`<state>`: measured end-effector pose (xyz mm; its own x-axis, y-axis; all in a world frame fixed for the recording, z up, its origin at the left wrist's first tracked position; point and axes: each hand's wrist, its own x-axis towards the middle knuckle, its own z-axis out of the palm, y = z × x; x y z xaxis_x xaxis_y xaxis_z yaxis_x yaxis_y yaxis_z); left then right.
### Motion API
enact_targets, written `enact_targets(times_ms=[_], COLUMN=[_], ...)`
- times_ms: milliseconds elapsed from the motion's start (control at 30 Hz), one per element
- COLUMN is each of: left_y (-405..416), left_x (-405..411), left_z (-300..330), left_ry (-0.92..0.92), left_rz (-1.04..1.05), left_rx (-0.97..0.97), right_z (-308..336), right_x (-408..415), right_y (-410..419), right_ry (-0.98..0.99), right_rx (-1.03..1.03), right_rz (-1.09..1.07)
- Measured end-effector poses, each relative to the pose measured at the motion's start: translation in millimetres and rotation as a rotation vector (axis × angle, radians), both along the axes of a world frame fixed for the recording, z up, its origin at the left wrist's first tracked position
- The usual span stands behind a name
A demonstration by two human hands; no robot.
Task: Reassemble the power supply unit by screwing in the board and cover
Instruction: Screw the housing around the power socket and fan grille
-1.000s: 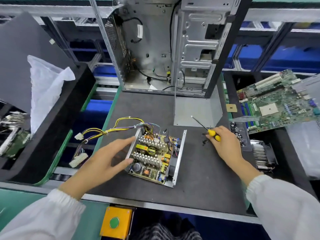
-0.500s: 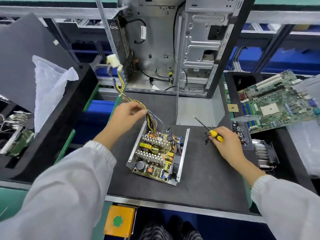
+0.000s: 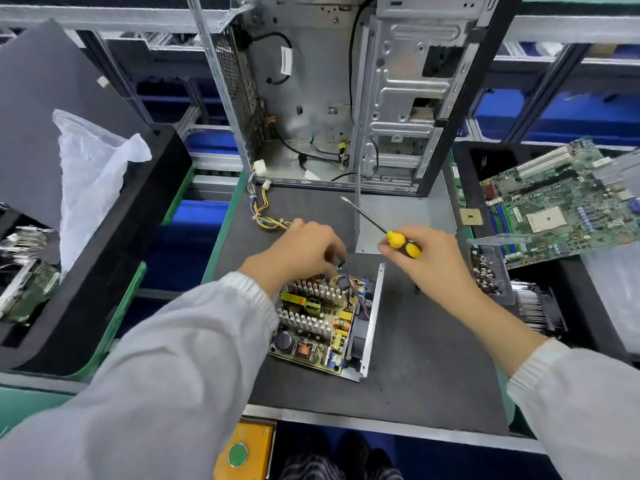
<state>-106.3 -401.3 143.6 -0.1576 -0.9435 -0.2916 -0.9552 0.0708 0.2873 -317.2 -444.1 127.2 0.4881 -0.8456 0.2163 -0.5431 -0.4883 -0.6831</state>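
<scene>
The power supply unit [image 3: 325, 323] sat on the mat [image 3: 433, 358], near of centre. Behind it stood the computer case [image 3: 346, 98]; its cable bundle [image 3: 263, 209] trailed far-left. The cover [image 3: 401, 216] stood far-right of it, the motherboard [image 3: 561, 209] farther right

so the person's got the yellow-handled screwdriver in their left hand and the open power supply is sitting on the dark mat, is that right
Not quite. The head view shows the yellow-handled screwdriver gripped in the right hand, not the left. The left hand is over the far end of the open power supply, which does sit on the dark mat.
</scene>
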Motion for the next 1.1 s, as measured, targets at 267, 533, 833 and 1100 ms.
enact_targets(times_ms=[267, 533, 833, 1100], left_y=[-29, -41, -48, -41], left_x=[-6, -5, -9, -9], left_z=[-11, -29, -31, -35], left_ry=[0.251, 0.214, 0.267, 0.161], left_rz=[-0.118, -0.271, -0.217, -0.200], left_rx=[0.134, 0.245, 0.233, 0.212], right_z=[2, -12, -26, -28], right_x=[-1, -21, -22, -24], right_y=[1, 39, 33, 27], right_ry=[-0.044, -0.249, -0.274, -0.285], right_rx=[0.194, 0.320, 0.272, 0.296], right_rz=[-0.035, -0.073, -0.110, -0.138])
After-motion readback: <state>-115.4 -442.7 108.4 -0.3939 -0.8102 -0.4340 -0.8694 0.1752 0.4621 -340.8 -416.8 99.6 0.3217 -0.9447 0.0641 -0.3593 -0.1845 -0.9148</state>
